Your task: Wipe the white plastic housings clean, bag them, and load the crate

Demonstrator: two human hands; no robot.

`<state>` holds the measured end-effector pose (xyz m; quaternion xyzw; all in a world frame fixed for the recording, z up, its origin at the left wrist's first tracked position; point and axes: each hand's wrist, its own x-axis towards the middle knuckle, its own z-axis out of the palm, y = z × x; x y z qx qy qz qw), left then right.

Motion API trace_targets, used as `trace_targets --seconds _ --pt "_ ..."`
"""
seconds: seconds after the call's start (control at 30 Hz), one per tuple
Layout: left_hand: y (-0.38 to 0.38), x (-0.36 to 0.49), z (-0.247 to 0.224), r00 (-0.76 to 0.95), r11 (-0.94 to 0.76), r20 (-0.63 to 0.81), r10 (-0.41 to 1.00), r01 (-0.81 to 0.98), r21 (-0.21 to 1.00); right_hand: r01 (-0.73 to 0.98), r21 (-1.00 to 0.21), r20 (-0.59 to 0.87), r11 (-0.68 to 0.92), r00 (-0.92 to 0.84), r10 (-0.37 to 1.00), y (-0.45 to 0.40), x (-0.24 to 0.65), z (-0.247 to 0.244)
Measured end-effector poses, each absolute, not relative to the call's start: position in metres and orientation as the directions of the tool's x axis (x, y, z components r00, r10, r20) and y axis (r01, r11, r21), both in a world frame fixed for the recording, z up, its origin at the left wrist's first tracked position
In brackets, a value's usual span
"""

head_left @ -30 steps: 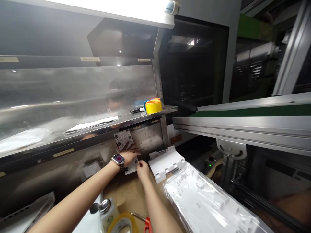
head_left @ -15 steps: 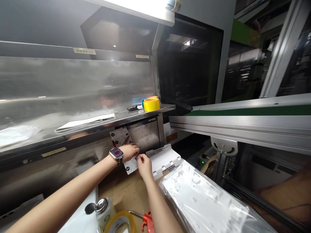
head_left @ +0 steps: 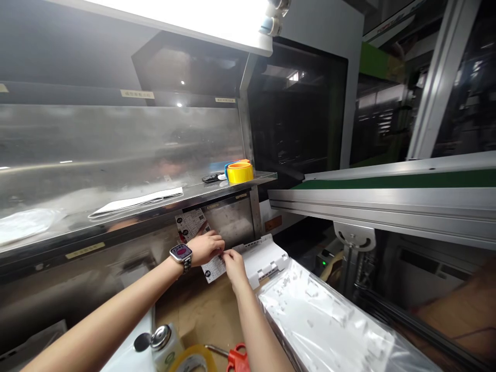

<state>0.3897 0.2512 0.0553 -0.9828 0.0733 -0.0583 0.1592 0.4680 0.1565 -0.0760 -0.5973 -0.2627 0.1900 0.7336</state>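
Note:
A printed sheet (head_left: 214, 267) with small text and black round marks is held up by the steel panel under the shelf. My left hand (head_left: 206, 248), with a watch on the wrist, lies over the sheet's middle, its fingers bent closed on it. Right beside it my right hand (head_left: 235, 264) pinches at the sheet's right edge. The fingertips of both hands nearly meet, and what lies between them is partly hidden. Just behind my right hand a white plastic part (head_left: 260, 258) with tabs lies on the brown work surface (head_left: 205, 310).
At the right lies a white part in a clear plastic bag (head_left: 325, 315). Nearer me are a pump bottle (head_left: 165, 343), a tape roll (head_left: 196, 356) and a red-handled tool (head_left: 237, 357). Yellow tape (head_left: 240, 173) sits on the steel shelf (head_left: 217, 192). A green conveyor (head_left: 387, 179) runs along the right.
Both hands stay at the sheet, fingers shifting slightly, with the left hand a little more curled. The whole view has moved slightly as the head tilted up.

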Motion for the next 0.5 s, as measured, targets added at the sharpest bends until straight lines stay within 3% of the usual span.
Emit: trace_targets --seconds 0.2,0.5 --pt "0.251 0.397 0.06 0.976 -0.939 0.147 -0.163 -0.107 -0.328 -0.146 -0.947 0.053 0.285 0.805 0.59 0.155 0.465 -0.09" --pt "0.259 0.398 0.074 0.986 -0.925 0.091 -0.139 -0.097 -0.367 -0.13 -0.868 0.167 0.479 0.832 0.528 0.148 0.452 -0.093"
